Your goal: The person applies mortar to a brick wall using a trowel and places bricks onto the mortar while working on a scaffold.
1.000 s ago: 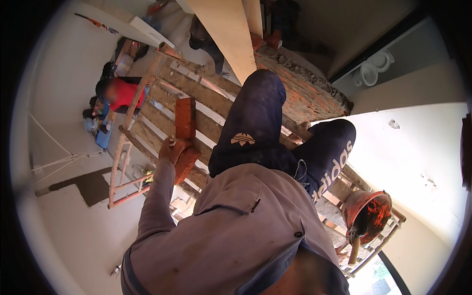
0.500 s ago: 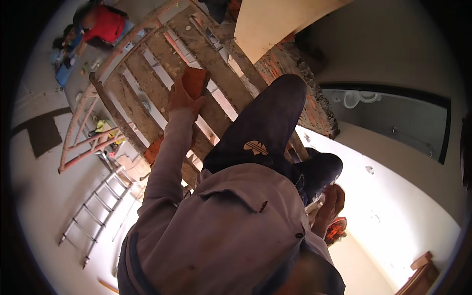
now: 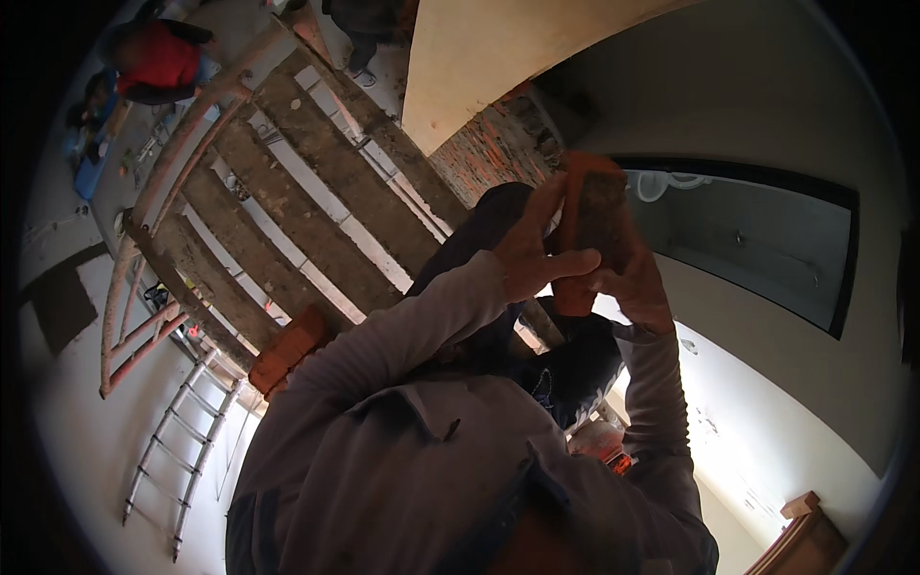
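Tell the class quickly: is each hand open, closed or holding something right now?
Left hand: closed on a brick, thumb across its near part.
Right hand: closed on the same brick, from the right side.

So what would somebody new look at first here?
Probably the reddish brick held up right of the middle, between the left fingers and right fingers. Next come the rough wooden planks with gaps between them, left of the middle, with another brick at their lower end. A person in red stands out at upper left.
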The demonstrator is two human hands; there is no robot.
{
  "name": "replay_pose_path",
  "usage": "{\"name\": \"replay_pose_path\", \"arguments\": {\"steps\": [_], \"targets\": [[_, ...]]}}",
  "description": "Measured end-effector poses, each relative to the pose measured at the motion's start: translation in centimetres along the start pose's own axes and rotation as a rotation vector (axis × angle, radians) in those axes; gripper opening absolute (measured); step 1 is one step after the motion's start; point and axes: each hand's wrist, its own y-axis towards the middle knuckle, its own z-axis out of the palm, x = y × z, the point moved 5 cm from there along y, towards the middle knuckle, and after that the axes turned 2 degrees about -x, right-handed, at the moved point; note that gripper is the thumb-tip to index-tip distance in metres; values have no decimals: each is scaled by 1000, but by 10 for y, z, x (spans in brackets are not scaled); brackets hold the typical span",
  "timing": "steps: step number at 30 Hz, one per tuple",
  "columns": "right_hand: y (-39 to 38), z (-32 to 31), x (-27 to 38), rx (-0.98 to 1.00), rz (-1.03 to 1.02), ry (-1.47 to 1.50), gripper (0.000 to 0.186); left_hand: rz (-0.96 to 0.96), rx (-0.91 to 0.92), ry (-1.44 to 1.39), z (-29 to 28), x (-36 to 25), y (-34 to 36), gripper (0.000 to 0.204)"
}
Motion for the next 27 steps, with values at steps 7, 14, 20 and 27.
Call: {"name": "replay_pose_path", "arguments": {"steps": [7, 14, 20, 27], "targets": [[90, -115, -47, -151, -12, -614, 107, 478, -464, 1659, -144, -19, 92, 74], [232, -184, -154, -105, -89, -1292, 99, 293, -363, 1993, -198, -4, 89, 46], [277, -207, -199, -153, 22, -1357, 95, 264, -339, 1833, -199, -1, 91, 30], [299, -195, -213, -160, 82, -1428, 92, 286, -335, 1794, -199, -5, 89, 27]]}}
